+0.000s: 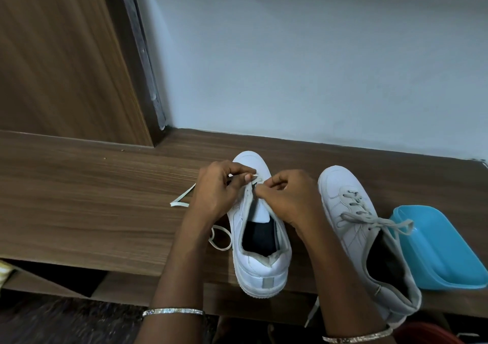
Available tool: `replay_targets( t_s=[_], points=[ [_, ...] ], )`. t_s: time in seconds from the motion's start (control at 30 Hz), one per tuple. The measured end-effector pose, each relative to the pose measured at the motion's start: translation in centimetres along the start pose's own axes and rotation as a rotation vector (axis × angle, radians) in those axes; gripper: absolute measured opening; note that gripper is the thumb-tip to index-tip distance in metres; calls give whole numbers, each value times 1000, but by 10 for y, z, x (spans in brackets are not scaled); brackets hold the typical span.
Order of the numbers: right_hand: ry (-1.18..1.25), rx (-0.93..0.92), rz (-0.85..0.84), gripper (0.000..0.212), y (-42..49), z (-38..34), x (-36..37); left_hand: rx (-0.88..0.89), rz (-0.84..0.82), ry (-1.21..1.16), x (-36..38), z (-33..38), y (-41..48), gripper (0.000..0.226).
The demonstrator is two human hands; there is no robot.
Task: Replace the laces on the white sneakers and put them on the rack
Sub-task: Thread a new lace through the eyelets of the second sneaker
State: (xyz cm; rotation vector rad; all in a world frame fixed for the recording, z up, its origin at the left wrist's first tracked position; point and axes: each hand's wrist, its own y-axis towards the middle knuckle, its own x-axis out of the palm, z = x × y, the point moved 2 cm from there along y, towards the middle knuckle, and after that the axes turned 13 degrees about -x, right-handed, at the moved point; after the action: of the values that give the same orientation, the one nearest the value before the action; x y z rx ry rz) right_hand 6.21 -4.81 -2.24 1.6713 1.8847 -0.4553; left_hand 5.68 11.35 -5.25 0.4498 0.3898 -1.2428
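Left grip (pixel 215 188) pinches the tip of a white lace (pixel 179 205) between thumb and forefinger, just over the front eyelets of the sneaker (pixel 261 269). Right grip (pixel 287 198) sits close against it, fingers curled on the same sneaker's upper at the eyelet row, thumb set on the flap's edge. Whether it also pinches lace I cannot tell.

That sneaker stands on the desk (pixel 79 198) under both grips, toe pointing away and heel at the near edge. Its tongue is bare and its throat is open. From the left grip the lace trails out to the left across the desk, and a loop of it lies below that wrist, just beside the sneaker's side.

To the right of the right grip, just beside it, stands the laced sneaker (pixel 340 193). Its grey laces are tied in a bow and its heel reaches past the desk's near edge. Farther right lies a blue tub (pixel 443 251), just beside that sneaker, with the bow's loop crossing its rim in this view.

Each wrist wears a thin bangle (pixel 173 311). Beyond the grips a pale wall (pixel 290 66) meets the desk's far edge.
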Motion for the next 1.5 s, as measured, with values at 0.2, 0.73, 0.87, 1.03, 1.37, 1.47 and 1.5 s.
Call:
replay_targets(
  t_s=[0.2,0.73,0.87,1.03,1.37,1.47,1.5],
  points=[
    [245,98,-20,14,1,13,-13,-93,47,-21,-1,3,1,10],
    [372,135,-27,12,7,26,-8,-194,-33,45,17,-2,-1,11],
    [392,148,-47,10,8,29,-8,-236,-39,0,18,-4,-1,10],
    [602,210,-62,17,9,33,-6,-219,-45,-11,21,-3,0,10],
    [500,165,97,11,7,34,13,-160,-56,-58,15,-6,0,13],
    [559,178,163,10,10,33,9,-220,-81,-31,2,-8,-2,54],
    [614,182,191,11,11,31,6,-245,-123,-9,-3,-7,-5,67]
  ],
)
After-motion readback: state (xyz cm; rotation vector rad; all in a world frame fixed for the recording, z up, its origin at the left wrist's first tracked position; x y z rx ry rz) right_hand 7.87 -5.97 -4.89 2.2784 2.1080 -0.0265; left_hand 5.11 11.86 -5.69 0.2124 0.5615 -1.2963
